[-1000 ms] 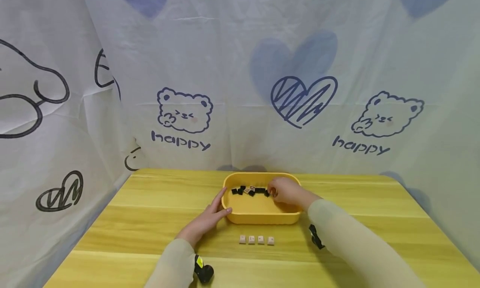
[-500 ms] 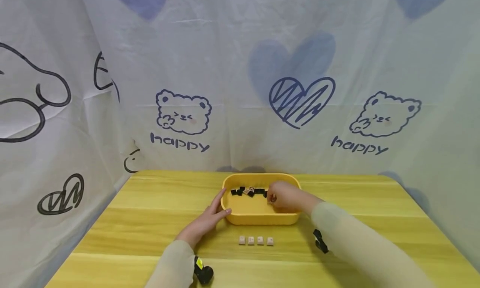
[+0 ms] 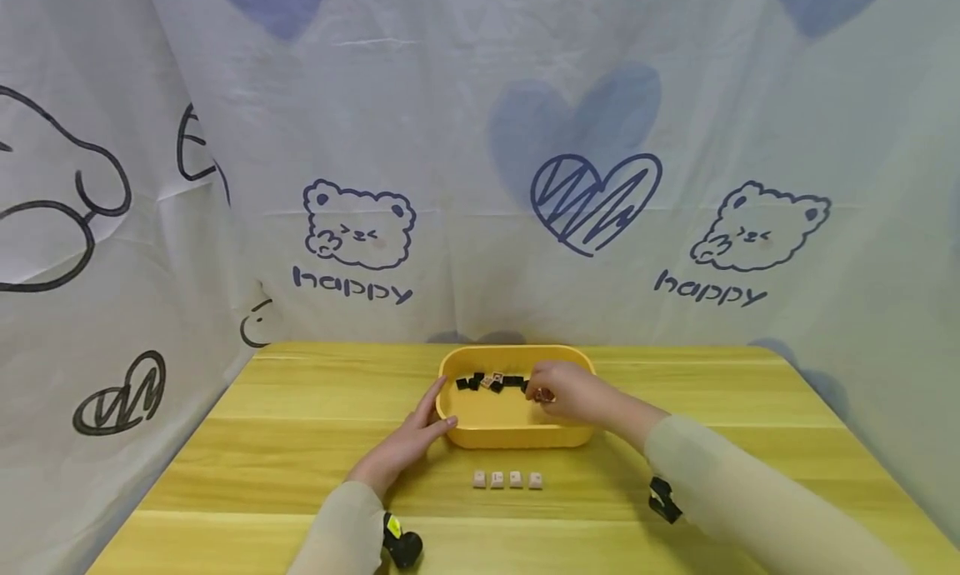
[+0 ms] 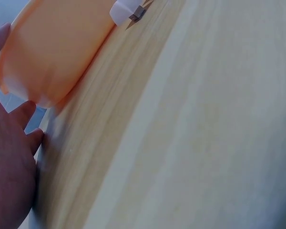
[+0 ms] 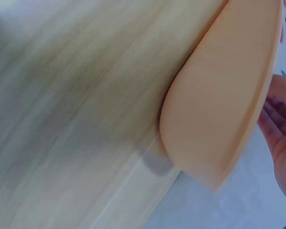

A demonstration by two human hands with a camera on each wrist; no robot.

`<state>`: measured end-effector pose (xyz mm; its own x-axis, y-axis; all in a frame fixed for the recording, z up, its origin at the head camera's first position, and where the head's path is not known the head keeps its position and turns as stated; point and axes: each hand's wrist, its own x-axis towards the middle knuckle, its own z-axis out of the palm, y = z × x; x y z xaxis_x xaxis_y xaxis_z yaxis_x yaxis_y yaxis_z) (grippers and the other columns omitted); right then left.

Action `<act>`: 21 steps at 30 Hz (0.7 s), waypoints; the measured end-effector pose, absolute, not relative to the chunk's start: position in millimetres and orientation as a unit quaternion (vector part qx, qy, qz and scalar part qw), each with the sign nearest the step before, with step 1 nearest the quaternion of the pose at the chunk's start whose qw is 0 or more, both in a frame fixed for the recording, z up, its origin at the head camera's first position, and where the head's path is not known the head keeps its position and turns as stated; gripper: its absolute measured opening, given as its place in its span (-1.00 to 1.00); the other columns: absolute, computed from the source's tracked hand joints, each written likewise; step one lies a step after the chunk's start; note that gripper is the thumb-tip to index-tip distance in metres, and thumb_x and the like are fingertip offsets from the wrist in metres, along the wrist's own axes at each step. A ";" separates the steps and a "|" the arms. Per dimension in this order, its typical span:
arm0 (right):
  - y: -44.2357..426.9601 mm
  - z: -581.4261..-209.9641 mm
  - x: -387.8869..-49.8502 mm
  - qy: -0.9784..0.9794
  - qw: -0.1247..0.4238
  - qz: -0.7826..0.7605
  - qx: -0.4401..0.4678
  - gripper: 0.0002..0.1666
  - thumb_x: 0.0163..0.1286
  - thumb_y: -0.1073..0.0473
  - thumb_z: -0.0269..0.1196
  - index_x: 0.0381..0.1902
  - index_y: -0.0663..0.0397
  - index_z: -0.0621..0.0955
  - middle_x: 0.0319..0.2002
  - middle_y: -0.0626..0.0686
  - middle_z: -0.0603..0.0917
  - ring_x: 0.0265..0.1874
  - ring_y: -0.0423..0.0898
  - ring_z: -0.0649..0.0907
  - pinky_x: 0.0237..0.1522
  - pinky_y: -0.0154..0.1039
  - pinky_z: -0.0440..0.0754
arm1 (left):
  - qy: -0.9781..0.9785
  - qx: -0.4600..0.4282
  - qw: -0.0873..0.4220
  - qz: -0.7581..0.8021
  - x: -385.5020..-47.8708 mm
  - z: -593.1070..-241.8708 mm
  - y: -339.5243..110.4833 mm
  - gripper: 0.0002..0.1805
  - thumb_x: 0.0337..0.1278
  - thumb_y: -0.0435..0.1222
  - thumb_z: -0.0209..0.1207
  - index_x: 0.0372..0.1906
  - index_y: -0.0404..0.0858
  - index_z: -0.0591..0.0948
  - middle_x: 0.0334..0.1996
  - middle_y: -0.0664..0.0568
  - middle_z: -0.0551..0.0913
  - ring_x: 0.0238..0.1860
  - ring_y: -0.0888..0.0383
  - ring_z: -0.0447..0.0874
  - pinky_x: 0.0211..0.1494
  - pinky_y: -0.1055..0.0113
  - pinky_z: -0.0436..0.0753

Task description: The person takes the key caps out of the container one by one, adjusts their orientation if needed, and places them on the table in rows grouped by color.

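Observation:
A yellow plastic basin (image 3: 517, 438) stands on the table with black keycaps (image 3: 513, 382) and a few pale ones (image 3: 487, 382) inside, near its far wall. My left hand (image 3: 401, 448) rests against the basin's left end, thumb at the front and fingers straight along the side. The left wrist view shows that hand (image 4: 9, 167) touching the basin (image 4: 57, 47). Inside the basin at the right, my right hand (image 3: 573, 390) has its fingers curled down beside the black keycaps. Whether they pinch a keycap is hidden; the basin wall (image 5: 214, 105) covers the fingertips in the right wrist view.
Several white keycaps (image 3: 497, 480) sit in a row on the wooden table (image 3: 465, 533) in front of the basin. A printed cloth (image 3: 480, 250) hangs right behind the table. Each wrist carries a black camera mount (image 3: 403, 546).
My right hand has drawn slightly nearer within the basin, and its sleeve has moved right. The left hand holds its place at the basin. The white keycap row looks unchanged.

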<state>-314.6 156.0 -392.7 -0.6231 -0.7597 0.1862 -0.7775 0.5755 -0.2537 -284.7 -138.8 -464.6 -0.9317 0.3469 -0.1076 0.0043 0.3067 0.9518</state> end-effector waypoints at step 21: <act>167.1 -387.1 -267.2 -0.864 0.033 0.201 0.461 -0.80 0.15 0.43 0.37 -0.22 0.20 0.73 -0.32 -0.07 0.57 -0.38 -0.27 0.57 -0.33 -0.46 0.60 | 0.793 0.113 0.143 0.581 -285.6 -466.3 -141.0 -0.18 0.39 -0.08 0.10 0.57 0.20 -0.09 0.54 -0.19 -0.15 0.50 -0.25 -0.34 0.41 -0.28 -0.25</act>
